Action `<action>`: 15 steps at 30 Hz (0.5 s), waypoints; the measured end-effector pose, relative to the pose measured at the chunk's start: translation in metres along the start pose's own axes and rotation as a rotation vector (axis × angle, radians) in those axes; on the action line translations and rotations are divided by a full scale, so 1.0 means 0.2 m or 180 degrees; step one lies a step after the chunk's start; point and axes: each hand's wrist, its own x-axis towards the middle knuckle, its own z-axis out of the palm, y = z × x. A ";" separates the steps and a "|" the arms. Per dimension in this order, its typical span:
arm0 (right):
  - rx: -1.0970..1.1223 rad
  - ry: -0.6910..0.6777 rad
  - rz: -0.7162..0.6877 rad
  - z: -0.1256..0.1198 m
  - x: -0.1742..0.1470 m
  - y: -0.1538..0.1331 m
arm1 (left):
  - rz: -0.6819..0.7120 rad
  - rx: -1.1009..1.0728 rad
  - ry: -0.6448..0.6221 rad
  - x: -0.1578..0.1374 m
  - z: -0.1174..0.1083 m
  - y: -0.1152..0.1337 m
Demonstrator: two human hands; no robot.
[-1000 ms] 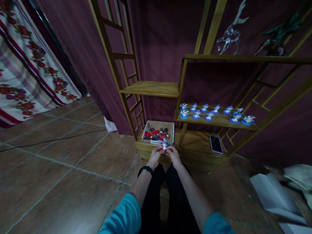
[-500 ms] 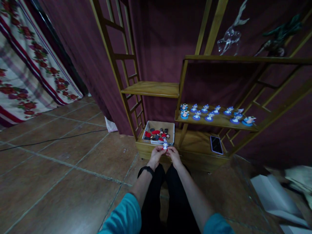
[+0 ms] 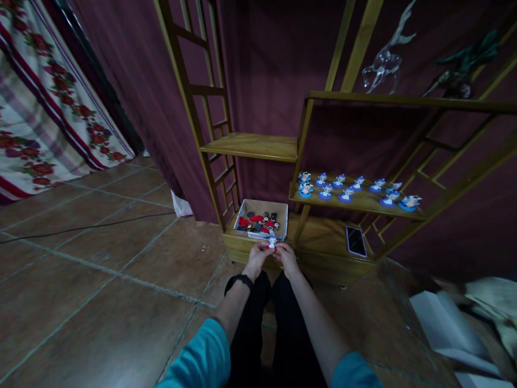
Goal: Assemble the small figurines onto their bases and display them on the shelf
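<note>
Left hand (image 3: 257,257) and right hand (image 3: 287,257) both pinch one small white-and-purple figurine (image 3: 272,242) at its red base. Figurine upright, just by the front edge of the open box (image 3: 284,220), toward its right corner. Box sits at low shelf's (image 3: 323,237) left end; phone (image 3: 356,241) near the right end. More figurines (image 3: 346,194) line the raised shelf (image 3: 365,200).

Probably a home | wooden display shelves (image 3: 250,145) | floral cloth (image 3: 56,102) | tiled floor (image 3: 161,264)
</note>
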 end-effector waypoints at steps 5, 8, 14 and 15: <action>-0.0042 -0.0023 0.0020 0.00 0.00 -0.01 | 0.0056 -0.0108 -0.0004 0.01 0.00 -0.03; -0.0061 -0.0081 0.0041 0.01 0.00 0.00 | 0.0216 -0.0016 0.0063 0.02 0.00 -0.04; -0.0089 -0.0075 0.0038 0.01 -0.01 0.00 | 0.0646 0.0225 0.0473 0.02 0.02 -0.04; -0.0096 -0.0059 0.0032 0.01 -0.01 0.00 | 0.0710 0.0245 0.0517 0.01 0.03 -0.03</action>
